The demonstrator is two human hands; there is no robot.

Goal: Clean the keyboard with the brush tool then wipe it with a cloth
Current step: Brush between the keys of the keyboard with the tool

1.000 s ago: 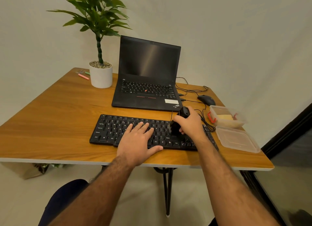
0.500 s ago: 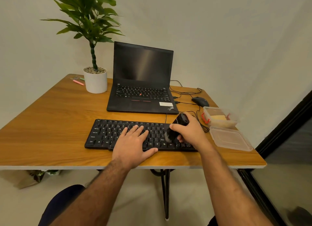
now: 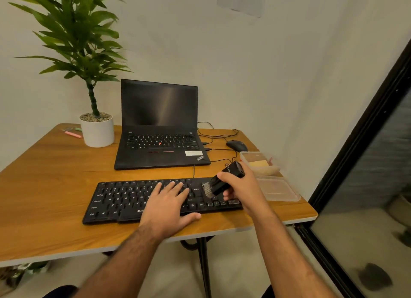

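Step in hand: brushing, first half of the task. Wipe not started.

Nearest: left hand (image 3: 165, 205) lies flat on the middle of the flat black wired keyboard (image 3: 124, 198), fingers (image 3: 175, 186) straight and spread over the keys, thumb out over the front edge. Grasping nothing, just pinning the board down. Keyboard sits near the front edge of the orange-brown wooden surface (image 3: 44, 186), roughly parallel to it.

Right hand (image 3: 241, 190) is over the keyboard's right end, fingers clenched around the stubby black brush tool (image 3: 224, 178). Tool is tilted, body up and to the right, grey bristles pointing down-left onto the keys at the right block. Bristles look to be touching the keys; can't confirm contact.

Just right of the keyboard: a clear plastic lid (image 3: 278, 188) lying flat, and behind it a clear plastic box (image 3: 259, 163) with something yellow inside, possibly the cloth, can't tell.

Farther back: open black laptop (image 3: 159, 128), screen dark, black mouse (image 3: 236, 145) with cables to its right, white pot with a green plant (image 3: 96, 131) at the left rear.

Next move, my read: short strokes along the key rows, working leftward. Left hand covers the centre keys, so it has to shift for those to get brushed.
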